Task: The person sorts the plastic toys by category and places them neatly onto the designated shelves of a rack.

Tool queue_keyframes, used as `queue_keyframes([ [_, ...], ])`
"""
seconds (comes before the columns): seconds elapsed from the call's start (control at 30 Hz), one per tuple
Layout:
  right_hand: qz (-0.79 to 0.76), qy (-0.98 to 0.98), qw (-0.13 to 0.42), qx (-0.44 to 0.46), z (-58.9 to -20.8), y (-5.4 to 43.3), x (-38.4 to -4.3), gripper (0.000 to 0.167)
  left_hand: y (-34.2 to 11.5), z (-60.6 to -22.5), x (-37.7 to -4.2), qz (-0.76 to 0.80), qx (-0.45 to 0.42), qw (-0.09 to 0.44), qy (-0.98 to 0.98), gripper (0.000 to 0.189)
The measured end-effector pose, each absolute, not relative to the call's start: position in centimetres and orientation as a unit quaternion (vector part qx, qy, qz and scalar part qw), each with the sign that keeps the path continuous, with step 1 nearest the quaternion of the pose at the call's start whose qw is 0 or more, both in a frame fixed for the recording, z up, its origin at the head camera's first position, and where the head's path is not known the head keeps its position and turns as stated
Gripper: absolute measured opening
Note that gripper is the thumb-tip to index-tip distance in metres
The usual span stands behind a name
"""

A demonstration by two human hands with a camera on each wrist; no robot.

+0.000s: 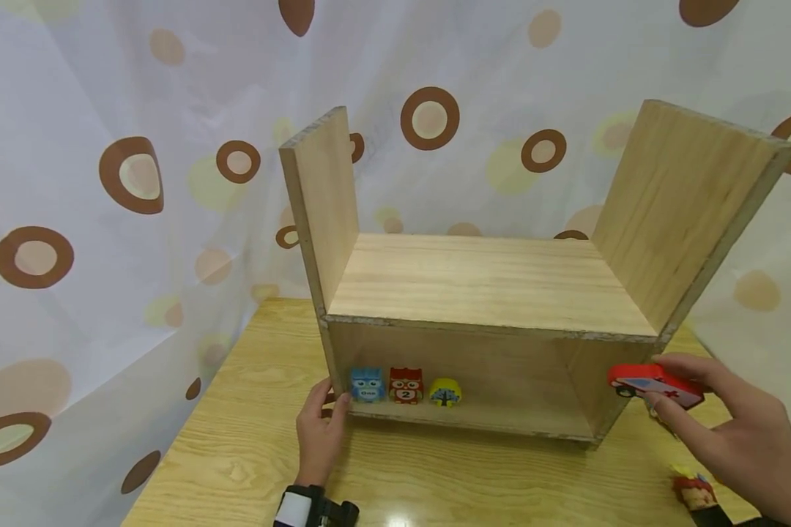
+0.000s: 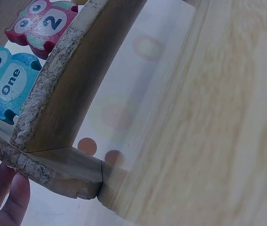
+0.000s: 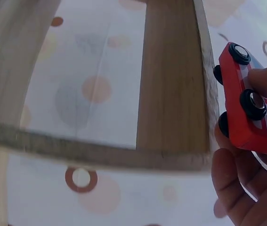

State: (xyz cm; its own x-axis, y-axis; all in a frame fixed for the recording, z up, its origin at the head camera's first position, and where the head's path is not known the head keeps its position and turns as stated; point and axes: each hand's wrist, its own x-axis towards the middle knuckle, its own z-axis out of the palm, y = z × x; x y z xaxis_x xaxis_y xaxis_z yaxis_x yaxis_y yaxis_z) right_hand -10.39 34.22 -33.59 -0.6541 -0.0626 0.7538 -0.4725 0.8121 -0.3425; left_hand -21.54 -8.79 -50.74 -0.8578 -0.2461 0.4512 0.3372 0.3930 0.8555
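My right hand (image 1: 741, 432) pinches a red and white toy ambulance (image 1: 659, 384) between thumb and fingers, just outside the shelf's right side. Its black wheels and red cross show in the right wrist view. With my left hand (image 1: 323, 424) I grip the lower left side panel of the wooden shelf (image 1: 468, 282), fingers outside and thumb at the front edge. On the lower board stand a blue owl block (image 1: 367, 385) marked One, a red owl block (image 1: 406, 386) marked 2 and a yellow block with a tree (image 1: 445, 392), in a row at the left.
The shelf stands on a wood-grain table (image 1: 237, 432) in front of a patterned white sheet (image 1: 191, 88). Its two side panels rise above the upper board. By my right forearm lies a small figure-like toy (image 1: 695, 489) with red and yellow on top, partly covered.
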Motion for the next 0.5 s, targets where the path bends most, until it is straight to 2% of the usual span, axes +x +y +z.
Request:
queue_keyframes([
  [0.23,0.283,-0.866,0.349,0.222,-34.4,31.1,-12.2,0.060,-8.9,-50.7,-21.7,-0.547,-0.035,0.281,-0.788,0.034],
  [0.5,0.296,-0.878,0.303,0.225,-36.4,28.6,-14.5,0.054,-8.8,-50.7,-21.5,-0.546,-0.032,0.273,-0.791,0.032],
])
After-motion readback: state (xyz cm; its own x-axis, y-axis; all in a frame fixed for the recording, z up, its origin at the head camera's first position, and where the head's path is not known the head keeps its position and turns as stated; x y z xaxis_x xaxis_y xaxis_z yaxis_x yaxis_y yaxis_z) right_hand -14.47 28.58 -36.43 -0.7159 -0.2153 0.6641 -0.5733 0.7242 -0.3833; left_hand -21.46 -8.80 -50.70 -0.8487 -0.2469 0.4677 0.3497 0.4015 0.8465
